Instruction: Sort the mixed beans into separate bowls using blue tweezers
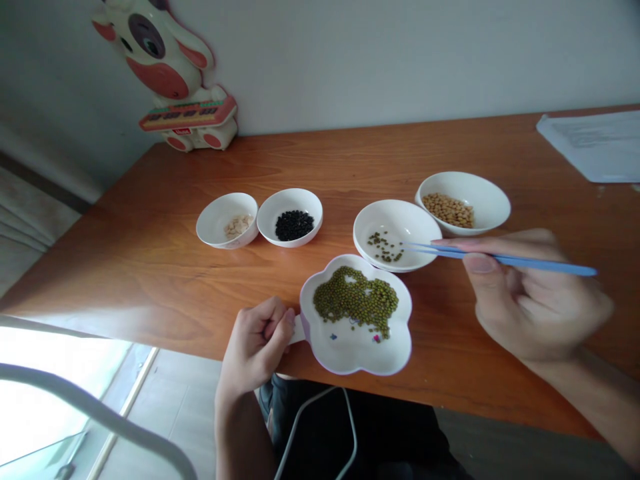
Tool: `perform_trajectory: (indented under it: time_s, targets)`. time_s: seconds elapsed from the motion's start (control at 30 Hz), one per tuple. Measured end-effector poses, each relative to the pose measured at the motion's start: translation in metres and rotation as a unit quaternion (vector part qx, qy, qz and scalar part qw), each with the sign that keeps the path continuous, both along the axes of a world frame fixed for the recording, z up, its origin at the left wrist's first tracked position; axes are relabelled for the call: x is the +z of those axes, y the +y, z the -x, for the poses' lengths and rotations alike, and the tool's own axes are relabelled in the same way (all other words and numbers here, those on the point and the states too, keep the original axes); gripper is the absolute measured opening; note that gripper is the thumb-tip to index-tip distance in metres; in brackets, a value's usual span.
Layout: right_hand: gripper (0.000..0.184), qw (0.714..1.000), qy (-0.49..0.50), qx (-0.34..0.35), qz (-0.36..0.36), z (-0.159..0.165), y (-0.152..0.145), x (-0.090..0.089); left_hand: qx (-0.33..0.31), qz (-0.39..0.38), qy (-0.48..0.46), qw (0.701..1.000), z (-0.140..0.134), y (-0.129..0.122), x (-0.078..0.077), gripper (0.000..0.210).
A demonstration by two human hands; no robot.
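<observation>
My left hand (263,343) is closed around the short handle of a white flower-shaped dish (360,357) near the table's front edge. Many small mung beans (355,300) lie in that dish, mostly toward its far side. In my right hand (535,300) is a pair of blue tweezers (525,261), held level, pointing left. Their tips reach over a white bowl (425,227) just behind the dish, where several scattered mung beans (384,248) lie. Whether the tips grip a bean is too small to tell.
Behind that bowl, to the right, stands a bowl (487,200) of soybeans (450,210). Leftward are a bowl (290,198) of black beans (294,225) and a bowl (210,223) with pale flat pieces (238,227). A toy cow (165,73) and papers (600,143) sit farther back.
</observation>
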State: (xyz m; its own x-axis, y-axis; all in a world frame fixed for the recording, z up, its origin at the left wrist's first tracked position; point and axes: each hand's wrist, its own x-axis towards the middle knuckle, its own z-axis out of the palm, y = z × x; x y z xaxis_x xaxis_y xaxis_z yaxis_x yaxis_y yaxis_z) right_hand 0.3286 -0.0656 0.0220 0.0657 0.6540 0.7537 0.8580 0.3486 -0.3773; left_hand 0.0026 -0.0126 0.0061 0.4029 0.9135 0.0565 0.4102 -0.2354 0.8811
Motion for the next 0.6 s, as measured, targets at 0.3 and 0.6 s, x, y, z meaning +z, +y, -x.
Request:
perform_trajectory:
  time_s: [0.3, 0.6]
  targets:
    - [0.031, 0.982, -0.041, 0.179, 0.044, 0.025, 0.005, -0.004, 0.002, 0.006, -0.004, 1.000, 0.000, 0.000, 0.000, 0.043]
    - [0.026, 0.983, -0.046, 0.160, 0.071, 0.026, 0.005, -0.014, 0.000, 0.002, -0.005, 1.000, 0.000, 0.000, -0.001, 0.043]
